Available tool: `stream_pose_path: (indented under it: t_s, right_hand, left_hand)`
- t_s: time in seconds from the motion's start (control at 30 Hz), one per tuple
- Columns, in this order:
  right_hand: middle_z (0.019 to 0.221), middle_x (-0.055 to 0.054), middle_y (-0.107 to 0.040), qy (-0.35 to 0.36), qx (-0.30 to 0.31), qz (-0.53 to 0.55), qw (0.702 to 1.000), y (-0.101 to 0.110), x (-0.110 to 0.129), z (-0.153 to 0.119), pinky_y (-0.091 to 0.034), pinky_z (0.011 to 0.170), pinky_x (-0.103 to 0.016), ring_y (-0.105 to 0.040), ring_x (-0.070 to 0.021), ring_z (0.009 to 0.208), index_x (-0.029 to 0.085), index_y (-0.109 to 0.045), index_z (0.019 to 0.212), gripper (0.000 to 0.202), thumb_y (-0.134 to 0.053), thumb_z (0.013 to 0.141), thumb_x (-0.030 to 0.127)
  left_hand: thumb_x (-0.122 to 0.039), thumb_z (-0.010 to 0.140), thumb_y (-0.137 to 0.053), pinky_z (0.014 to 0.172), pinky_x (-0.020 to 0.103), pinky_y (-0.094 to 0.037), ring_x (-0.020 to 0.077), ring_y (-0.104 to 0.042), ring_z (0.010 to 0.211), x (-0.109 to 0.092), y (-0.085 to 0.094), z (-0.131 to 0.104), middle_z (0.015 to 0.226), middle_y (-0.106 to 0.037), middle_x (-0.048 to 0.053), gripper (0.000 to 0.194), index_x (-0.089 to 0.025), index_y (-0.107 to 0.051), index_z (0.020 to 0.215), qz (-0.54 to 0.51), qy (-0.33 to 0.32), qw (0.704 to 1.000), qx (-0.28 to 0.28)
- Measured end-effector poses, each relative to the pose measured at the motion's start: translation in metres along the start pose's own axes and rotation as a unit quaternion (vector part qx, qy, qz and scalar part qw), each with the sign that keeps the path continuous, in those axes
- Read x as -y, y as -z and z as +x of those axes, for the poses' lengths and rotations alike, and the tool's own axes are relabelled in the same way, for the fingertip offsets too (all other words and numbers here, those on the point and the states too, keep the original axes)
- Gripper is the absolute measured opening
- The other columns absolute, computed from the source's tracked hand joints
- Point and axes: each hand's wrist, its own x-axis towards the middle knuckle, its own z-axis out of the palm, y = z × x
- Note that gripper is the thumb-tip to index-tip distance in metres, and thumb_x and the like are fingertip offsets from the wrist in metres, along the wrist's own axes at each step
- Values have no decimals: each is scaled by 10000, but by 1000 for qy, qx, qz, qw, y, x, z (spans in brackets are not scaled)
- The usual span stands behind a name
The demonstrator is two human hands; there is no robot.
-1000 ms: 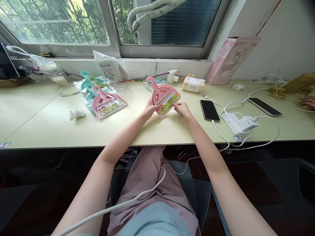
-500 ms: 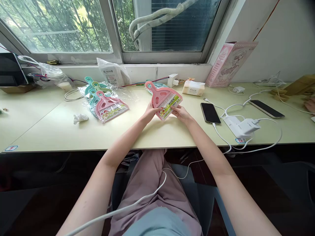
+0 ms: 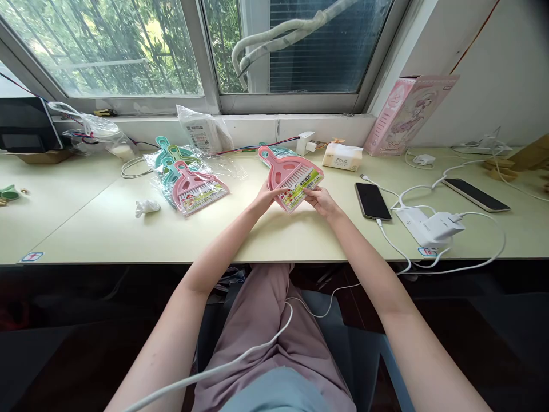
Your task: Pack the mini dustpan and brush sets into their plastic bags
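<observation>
A pink dustpan and brush set with a yellow-green label is held above the desk in both hands. My left hand grips its lower left edge, and my right hand grips the lower right edge by the label. Behind it lies a teal set, mostly hidden. To the left, a pile of similar sets rests on the desk, with a pink one on top and a teal one beneath, partly in clear plastic.
A crumpled white tissue lies left of my hands. On the right are a black phone, a power strip with white cables, and a second phone. A tissue pack and a pink box stand behind.
The view has shifted slightly, so the scene sits a little further right. Both hands keep their hold on the pink set. The person's hand at the right edge is no longer visible.
</observation>
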Motion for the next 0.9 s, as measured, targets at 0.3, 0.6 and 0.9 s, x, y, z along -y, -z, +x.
stream_pose_path:
  t_s: [0.3,0.6,0.9]
  right_hand:
    - [870,-42,-781,22,-22,-5,1000,0,5,-3,-573,975,-372,-737,-217,943,162,-715,794,199,-831,647,97]
    - [854,-33,-777,17,-66,18,998,4,10,-3,-599,909,-310,-737,-159,808,151,-704,786,152,-719,725,12]
    - [784,-55,-758,-65,-71,-20,995,11,7,-1,-618,691,-247,-709,-142,679,119,-678,814,174,-677,728,-32]
  left_hand:
    - [-537,956,-386,1229,466,-129,272,-106,1531,-8,75,9,1632,-216,148,724,-142,-260,1549,596,-9,788,-156]
    - [-377,994,-290,1193,552,-157,299,-567,1231,-7,72,3,1274,-643,166,488,-148,-661,1213,776,30,629,-46]
    - [-308,947,-461,1037,417,-380,314,-545,1195,-14,51,0,1237,-619,183,377,-122,-601,1243,778,27,604,-173]
